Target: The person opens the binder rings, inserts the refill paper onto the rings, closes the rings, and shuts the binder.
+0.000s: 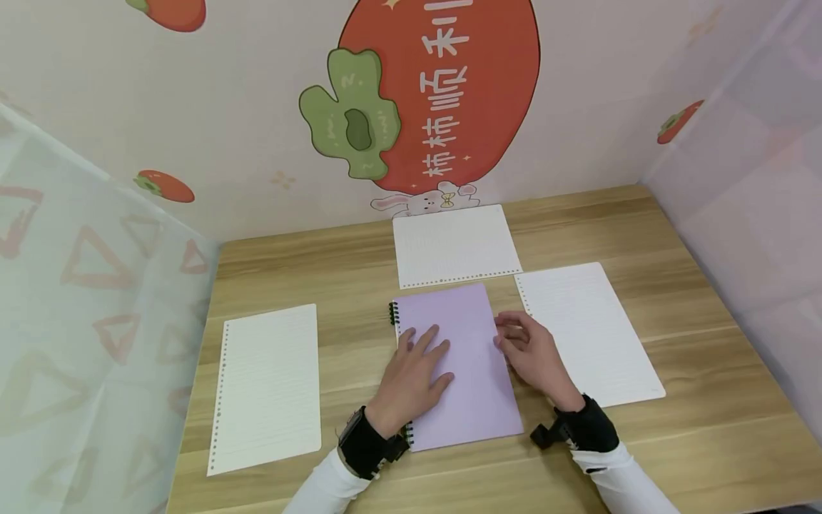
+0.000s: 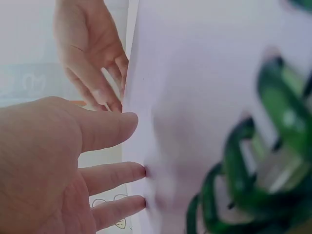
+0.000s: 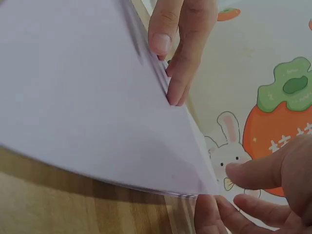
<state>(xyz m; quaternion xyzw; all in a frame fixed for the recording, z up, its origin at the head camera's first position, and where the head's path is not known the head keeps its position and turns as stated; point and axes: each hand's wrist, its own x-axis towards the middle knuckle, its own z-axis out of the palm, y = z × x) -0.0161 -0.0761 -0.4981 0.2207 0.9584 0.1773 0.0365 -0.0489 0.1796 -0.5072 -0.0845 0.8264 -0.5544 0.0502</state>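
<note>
Presently, a purple notebook (image 1: 475, 385) lies mid-bench (image 1: 719, 350), green coils (image 1: 394, 314) to the left.
Left hand (image 1: 407, 378): grip wide, fingers spread across the notebook. Right hand (image 1: 533, 353): grip loose, fingertips at the notebook's right edge, thumb apart. Ruled sheets noted: left sheet (image 1: 270, 389), far sheet (image 1: 456, 246), right sheet (image 1: 600, 335).

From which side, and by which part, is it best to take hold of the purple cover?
Probably pinch the purple cover by its right edge, coming from the right: that edge is free, opposite the green rings, and the right hand is at it.
</note>
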